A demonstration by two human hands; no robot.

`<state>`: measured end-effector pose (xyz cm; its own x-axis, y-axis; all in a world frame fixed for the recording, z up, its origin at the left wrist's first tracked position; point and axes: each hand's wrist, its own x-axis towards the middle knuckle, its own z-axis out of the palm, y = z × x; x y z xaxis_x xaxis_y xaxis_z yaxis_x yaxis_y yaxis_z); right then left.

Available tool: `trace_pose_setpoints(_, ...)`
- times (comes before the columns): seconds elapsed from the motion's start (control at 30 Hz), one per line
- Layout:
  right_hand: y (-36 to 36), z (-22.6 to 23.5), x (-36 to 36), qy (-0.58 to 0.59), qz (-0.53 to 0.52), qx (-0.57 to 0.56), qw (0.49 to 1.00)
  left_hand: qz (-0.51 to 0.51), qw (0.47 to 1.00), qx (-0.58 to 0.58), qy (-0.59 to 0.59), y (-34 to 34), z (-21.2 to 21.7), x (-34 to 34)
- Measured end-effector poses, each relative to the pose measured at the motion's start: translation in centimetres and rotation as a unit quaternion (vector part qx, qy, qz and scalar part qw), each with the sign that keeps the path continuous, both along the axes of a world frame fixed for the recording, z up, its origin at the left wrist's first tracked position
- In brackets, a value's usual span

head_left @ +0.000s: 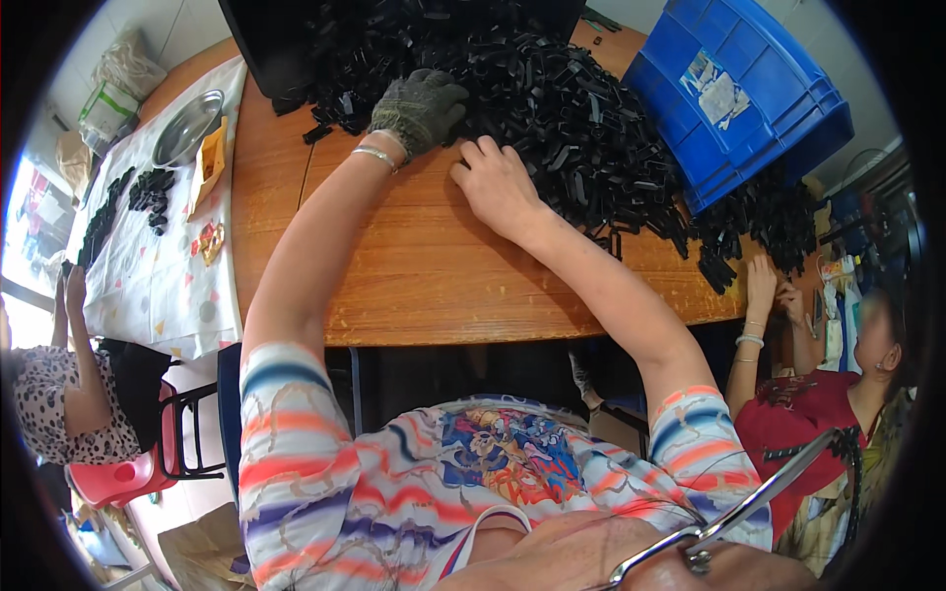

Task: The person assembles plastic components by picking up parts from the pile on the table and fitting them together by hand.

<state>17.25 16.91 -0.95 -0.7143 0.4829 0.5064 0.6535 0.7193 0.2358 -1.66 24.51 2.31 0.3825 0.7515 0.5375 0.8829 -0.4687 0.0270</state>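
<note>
We look down on the wooden table point(424, 276), and there's a broad bare stretch of it between the near edge and the heap of small black plastic pieces point(552, 108) that fills the far side. To the right the heap runs up against a tilted blue crate point(749, 98) and spills on toward the table's right edge; to the left a black tray point(266, 44) stands at the heap's margin.

Both arms reach forward from the lower edge. Our left hand point(419, 106), in a dark grey work glove, lies on the heap's front edge, fingers curled down into the pieces; we can't tell whether they're closed on anything. A thin bracelet point(376, 155) rings that wrist. Our right hand point(498, 182) is bare, palm down just beside the glove, fingers bent at the rim of the heap, tips touching pieces; grip unclear too.

On the left, a white patterned cloth point(148, 286) carries a metal dish point(187, 128) and a few more black pieces. One person sits at the left edge, another in a red top point(798, 414) at the right, hands up at the table's corner.
</note>
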Motion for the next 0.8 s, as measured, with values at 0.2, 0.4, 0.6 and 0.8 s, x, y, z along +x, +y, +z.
trace_pose_setpoints(0.2, 0.1, -0.4, 1.5, 0.052, 0.001, 0.015, 0.999, 0.026, 0.995, -0.077, 0.058, 1.7, 1.4, 2.3)
trace_pose_setpoints(0.4, 0.5, -1.0, 2.0, 0.073, 0.014, 0.011, 0.997, 0.012, 0.982, -0.174, 0.074, -1.6, 1.7, 1.4)
trace_pose_setpoints(0.6, 0.2, -0.9, 2.3, 0.074, 0.011, 0.002, 0.997, -0.041, 0.989, -0.140, 0.032, -6.3, 1.5, -2.0)
trace_pose_setpoints(0.8, 0.0, -1.0, 2.2, 0.087, 0.012, -0.008, 0.996, -0.022, 0.980, -0.176, -0.086, -6.3, 3.2, -4.2)
